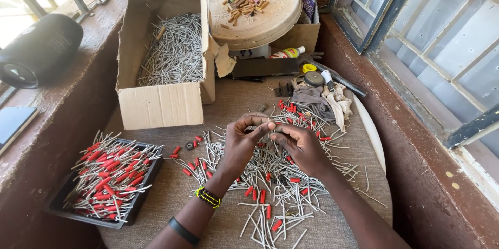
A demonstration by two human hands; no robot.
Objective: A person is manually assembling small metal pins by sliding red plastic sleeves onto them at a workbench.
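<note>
1. We count two hands at work, the left hand (240, 142) and the right hand (300, 147).
2. We see one open cardboard box (161, 104) of metal pins.
3. We see one black tray (78, 212) of red-sleeved pins.
4. We see one round tan lid (270, 20).
5. We see one black cylinder speaker (39, 49).
6. The loose pins (270, 176) on the desk are too many to count.

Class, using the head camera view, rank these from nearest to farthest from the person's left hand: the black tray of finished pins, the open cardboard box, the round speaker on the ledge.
From the left hand:
1. Cardboard box, just up and left of it.
2. Black tray, lower left, at the table's edge.
3. Round speaker, far left on the ledge.
</note>
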